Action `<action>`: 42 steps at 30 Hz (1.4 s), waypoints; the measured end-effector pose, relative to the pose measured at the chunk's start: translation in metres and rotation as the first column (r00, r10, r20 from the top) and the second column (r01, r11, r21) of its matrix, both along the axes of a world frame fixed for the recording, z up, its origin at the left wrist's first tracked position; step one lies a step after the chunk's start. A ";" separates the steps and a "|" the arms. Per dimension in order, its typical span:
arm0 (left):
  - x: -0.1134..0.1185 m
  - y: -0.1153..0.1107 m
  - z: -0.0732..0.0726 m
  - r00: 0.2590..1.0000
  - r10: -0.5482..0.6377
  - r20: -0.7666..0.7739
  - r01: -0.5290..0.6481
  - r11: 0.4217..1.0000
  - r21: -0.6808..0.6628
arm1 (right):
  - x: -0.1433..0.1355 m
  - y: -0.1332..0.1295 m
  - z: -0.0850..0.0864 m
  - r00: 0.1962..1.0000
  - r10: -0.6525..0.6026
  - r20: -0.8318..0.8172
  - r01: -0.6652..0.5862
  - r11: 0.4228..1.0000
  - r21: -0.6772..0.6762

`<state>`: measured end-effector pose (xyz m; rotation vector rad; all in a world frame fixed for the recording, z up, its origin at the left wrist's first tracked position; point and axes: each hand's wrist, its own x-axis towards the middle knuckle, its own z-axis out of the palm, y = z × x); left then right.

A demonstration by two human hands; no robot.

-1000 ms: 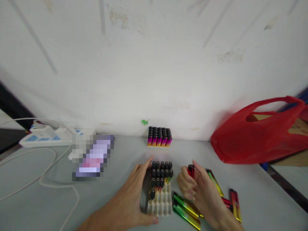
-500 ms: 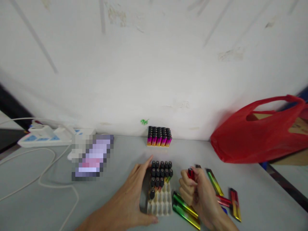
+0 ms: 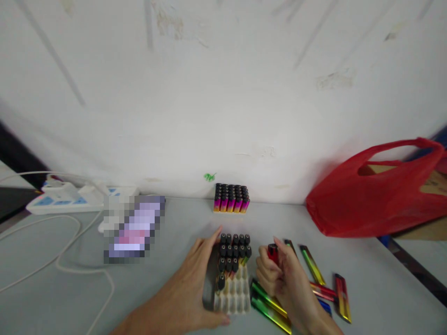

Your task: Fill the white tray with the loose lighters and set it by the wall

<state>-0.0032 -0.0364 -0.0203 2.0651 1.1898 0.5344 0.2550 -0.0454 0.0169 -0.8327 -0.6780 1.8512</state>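
A white slotted tray (image 3: 232, 302) stands on the grey table with several black-topped lighters (image 3: 229, 250) upright in its back and left slots; its front slots are bare. Along the tray's left side lies my left hand (image 3: 185, 284), thumb and fingers spread around it, holding nothing. My right hand (image 3: 284, 274) is closed on a red lighter (image 3: 273, 252), right of the tray; only the lighter's upper part shows. Green and yellow lighters (image 3: 270, 314) lie just below this hand. More loose ones, green, red and blue, lie to its right, including a red and yellow lighter (image 3: 342, 298).
A full block of pink and yellow lighters (image 3: 231, 204) stands by the wall. At the right is a red bag (image 3: 366, 204). A blurred-out phone (image 3: 139, 225), a power strip (image 3: 35, 204) and white cables (image 3: 75, 239) occupy the left side.
My right hand has shifted slightly left toward the tray with the red lighter in it, uncovering more of the lighters behind it. My left hand has stayed in place.
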 end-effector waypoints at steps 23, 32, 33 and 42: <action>0.002 -0.001 0.013 0.998 -0.017 -0.056 0.014 0.999 -0.044 | -0.003 -0.002 -0.002 1.000 0.025 -0.008 -0.025 0.999 0.022; 0.001 0.001 0.007 1.000 -0.014 -0.020 0.013 0.999 -0.047 | 0.000 -0.003 -0.006 0.992 -0.104 0.075 0.102 0.994 0.033; 0.001 0.001 0.007 1.000 -0.014 -0.011 0.014 0.999 -0.042 | 0.000 -0.002 -0.006 0.991 -0.111 0.072 0.108 0.993 0.045; 0.002 0.000 0.015 1.000 -0.018 -0.010 0.017 0.999 -0.049 | -0.007 -0.010 0.005 0.853 -0.358 0.380 0.200 0.896 0.396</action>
